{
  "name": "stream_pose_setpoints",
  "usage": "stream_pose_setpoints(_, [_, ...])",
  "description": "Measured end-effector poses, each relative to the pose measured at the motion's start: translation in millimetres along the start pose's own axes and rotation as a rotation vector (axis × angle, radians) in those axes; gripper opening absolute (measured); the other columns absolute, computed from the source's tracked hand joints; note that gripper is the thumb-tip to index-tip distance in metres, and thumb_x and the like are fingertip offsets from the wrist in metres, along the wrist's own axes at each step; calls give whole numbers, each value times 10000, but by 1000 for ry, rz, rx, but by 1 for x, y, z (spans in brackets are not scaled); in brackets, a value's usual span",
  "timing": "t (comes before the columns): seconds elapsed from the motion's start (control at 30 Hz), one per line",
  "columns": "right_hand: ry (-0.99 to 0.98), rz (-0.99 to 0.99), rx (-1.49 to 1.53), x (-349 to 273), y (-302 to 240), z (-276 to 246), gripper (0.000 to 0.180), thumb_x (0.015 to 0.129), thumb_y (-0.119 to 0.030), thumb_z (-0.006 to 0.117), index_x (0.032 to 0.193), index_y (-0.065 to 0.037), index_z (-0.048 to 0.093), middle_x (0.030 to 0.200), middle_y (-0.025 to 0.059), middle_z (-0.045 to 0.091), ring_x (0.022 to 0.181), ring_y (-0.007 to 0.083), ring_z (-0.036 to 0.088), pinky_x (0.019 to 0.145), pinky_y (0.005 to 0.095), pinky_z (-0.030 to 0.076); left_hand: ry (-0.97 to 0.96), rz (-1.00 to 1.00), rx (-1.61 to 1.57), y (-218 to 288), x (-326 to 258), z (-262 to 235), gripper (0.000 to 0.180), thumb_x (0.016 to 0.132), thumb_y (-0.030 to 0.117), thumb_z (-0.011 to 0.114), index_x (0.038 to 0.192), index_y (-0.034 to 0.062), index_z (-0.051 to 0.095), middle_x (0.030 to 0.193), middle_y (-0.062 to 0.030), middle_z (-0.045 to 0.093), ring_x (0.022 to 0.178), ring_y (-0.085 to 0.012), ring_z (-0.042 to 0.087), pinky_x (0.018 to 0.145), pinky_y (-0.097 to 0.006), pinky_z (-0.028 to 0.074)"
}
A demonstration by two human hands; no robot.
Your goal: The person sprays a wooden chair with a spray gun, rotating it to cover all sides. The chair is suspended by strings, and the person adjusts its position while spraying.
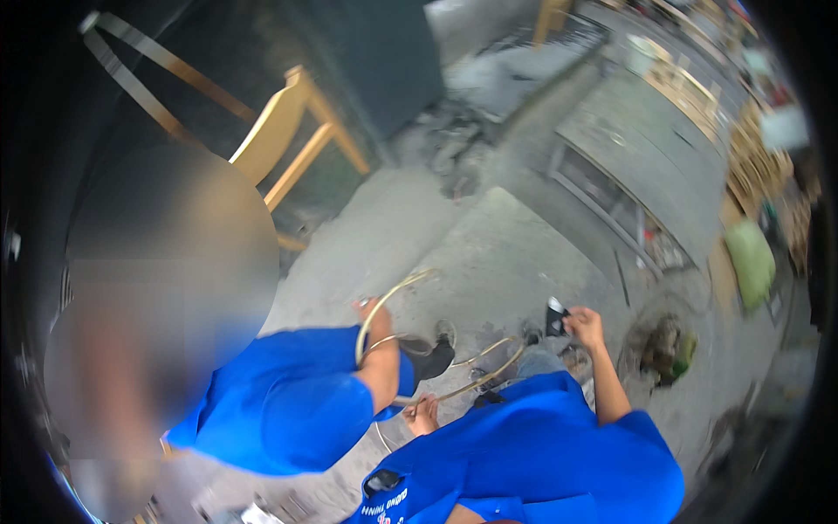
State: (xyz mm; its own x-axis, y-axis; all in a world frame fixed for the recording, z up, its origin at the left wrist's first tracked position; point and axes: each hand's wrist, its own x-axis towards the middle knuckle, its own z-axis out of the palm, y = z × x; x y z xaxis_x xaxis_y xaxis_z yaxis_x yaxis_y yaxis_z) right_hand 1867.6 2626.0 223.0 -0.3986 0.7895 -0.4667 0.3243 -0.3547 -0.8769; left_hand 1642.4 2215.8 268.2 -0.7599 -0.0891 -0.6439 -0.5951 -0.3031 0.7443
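Beyond the right grip (583,325), a hand could pass over the floor (524,253) as far as the worktop (650,140), but looped hose (491,376) and the co-worker's arm (381,371) crowd the left grip's (422,415) left.

The light falls soft and fairly even here, its source hidden from me, leaving the grey floor (349,236) middling bright with faint shadows. Over at upper left, the dark panel (367,61) sinks into gloom, while the blue shirt (541,445) glows richly. Fine detail smears, even on the right hand (585,325); a heavy blur swallows much of the left side. Edges bow outward toward a black, rounded rim.
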Motion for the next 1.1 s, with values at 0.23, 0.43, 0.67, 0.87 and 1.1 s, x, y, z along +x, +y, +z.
stream_pose_setpoints(0.23, [-273,-57,162,55,-54,-5,286,919,53,578,1188,-9,652,992,143,780,763,139,718,675,285,553,-455,145,613,-18,-43,115,113,955,38,642,1066,16,643,1223,-161,667,984,-243,710,848,-386,607])
stream_pose_setpoints(0.43, [-672,-169,89,98,-130,-46,293,980,-33,629,1273,-42,643,1054,108,780,884,135,723,812,301,567,-984,-124,799,-72,-103,330,335,1043,238,628,1224,-43,664,1213,-143,690,1045,-220,701,885,-335,565])
stream_pose_setpoints(0.67, [-623,-131,-1,132,-216,-133,315,976,-5,595,1288,-32,635,1156,127,758,1065,178,700,912,320,544,-990,-113,816,-132,-163,485,251,1033,221,645,1092,-8,730,967,-76,748,895,-146,685,786,-284,517])
stream_pose_setpoints(0.87, [-516,-214,100,177,-246,-177,341,962,33,570,1292,-25,631,1158,124,759,965,166,722,832,298,554,-1067,-97,583,-162,-172,562,130,1007,96,635,964,7,719,905,-68,725,844,-142,666,754,-287,513])
stream_pose_setpoints(1.1, [-233,-268,448,274,-313,-257,277,957,2,577,1220,-33,656,1003,70,747,704,108,680,633,273,567,-1032,-222,97,-147,-138,689,132,997,125,519,1085,46,578,748,-17,524,706,-166,539,830,-355,488])
